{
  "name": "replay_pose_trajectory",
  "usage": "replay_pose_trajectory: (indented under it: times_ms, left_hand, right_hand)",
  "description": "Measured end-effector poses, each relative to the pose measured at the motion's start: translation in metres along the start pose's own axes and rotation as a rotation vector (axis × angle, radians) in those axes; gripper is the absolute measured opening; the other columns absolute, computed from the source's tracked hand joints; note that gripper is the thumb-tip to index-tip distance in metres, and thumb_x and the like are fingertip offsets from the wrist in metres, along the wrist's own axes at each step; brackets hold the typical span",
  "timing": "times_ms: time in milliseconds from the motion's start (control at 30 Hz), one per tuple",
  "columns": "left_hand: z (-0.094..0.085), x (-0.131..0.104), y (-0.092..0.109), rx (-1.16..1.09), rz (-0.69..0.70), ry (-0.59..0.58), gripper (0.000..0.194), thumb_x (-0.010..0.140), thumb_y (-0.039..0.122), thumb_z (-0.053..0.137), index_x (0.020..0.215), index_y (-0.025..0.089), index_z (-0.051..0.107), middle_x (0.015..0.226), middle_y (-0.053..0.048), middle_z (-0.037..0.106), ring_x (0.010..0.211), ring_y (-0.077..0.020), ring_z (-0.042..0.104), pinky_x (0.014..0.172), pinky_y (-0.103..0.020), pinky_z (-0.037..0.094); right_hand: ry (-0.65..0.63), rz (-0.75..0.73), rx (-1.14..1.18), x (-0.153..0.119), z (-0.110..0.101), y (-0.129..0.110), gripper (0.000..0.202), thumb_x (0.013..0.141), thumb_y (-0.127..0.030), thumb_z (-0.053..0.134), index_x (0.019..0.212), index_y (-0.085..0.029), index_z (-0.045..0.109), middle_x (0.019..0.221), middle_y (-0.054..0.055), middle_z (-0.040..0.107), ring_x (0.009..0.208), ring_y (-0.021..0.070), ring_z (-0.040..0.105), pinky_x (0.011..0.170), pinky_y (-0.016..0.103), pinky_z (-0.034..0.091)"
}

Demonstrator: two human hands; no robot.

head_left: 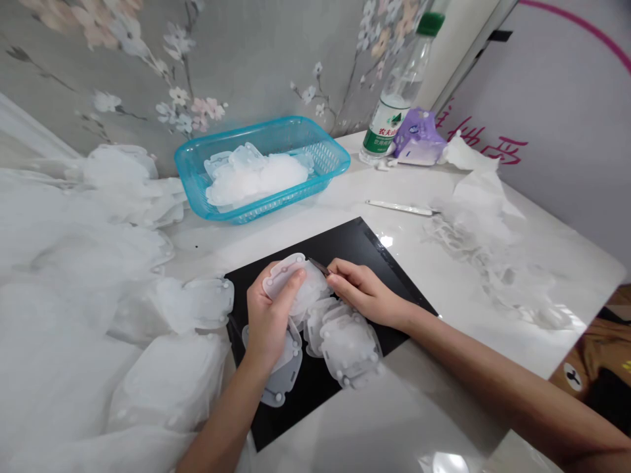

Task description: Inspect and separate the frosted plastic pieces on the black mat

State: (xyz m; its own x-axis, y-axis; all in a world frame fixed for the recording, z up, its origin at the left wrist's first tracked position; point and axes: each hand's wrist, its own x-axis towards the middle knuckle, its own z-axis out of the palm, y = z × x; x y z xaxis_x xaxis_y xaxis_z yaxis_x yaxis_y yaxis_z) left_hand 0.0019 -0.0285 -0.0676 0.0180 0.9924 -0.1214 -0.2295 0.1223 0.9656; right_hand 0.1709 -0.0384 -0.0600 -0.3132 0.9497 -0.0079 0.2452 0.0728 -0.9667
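Bare forearms (473, 368) extend from the lower margin over a glossy white desk (582, 263), which carries a heap of translucent white plastic pieces (167, 374) at left, a black rectangular board (345, 246), a perforated blue plastic basket (276, 205) containing similar pieces, a green-capped water bottle (389, 118) and a purple tissue packet (419, 138). Above the board, fingers of the left hand (270, 305) are closed on a translucent plastic sheet (308, 292) with rounded corners, while those of the right hand (367, 292) pinch a slim dark tool (319, 267), its point at the sheet's upper edge.
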Motion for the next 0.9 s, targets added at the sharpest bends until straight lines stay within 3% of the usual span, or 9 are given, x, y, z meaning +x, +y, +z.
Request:
replay_pose_trajectory:
  times_ms: [400, 667, 900]
  left_hand:
    - [0.0006, 0.0011, -0.0005, -0.035, -0.011, 0.032, 0.013, 0.075, 0.028, 0.073, 0.083, 0.018, 0.067, 0.072, 0.002, 0.058, 0.067, -0.0081, 0.051, 0.062, -0.017, 0.043]
    - [0.0009, 0.0018, -0.0004, -0.051, -0.009, 0.037, 0.017, 0.073, 0.028, 0.075, 0.083, 0.017, 0.068, 0.074, 0.001, 0.06, 0.067, -0.0092, 0.053, 0.063, -0.018, 0.044]
    - [0.0013, 0.0009, 0.0011, -0.054, -0.016, 0.036, 0.014, 0.073, 0.027, 0.074, 0.081, 0.018, 0.067, 0.075, 0.001, 0.061, 0.067, -0.0091, 0.053, 0.063, -0.018, 0.044]
  right_hand:
    - [0.057, 0.067, 0.191, -0.0004, 0.0017, 0.0037, 0.034, 0.095, -0.046, 0.041, 0.076, -0.019, 0.04, 0.053, -0.007, 0.035, 0.044, 0.0063, 0.028, 0.042, 0.021, 0.023]
    - [0.015, 0.021, -0.01, -0.0007, 0.0017, -0.0009, 0.031, 0.095, -0.042, 0.041, 0.075, -0.019, 0.04, 0.054, -0.007, 0.035, 0.049, 0.0076, 0.029, 0.047, 0.022, 0.024]
    - [0.01, 0.005, -0.031, 0.0001, 0.0009, 0.0, 0.032, 0.096, -0.043, 0.04, 0.074, -0.019, 0.041, 0.055, -0.006, 0.036, 0.05, 0.0081, 0.03, 0.048, 0.023, 0.025]
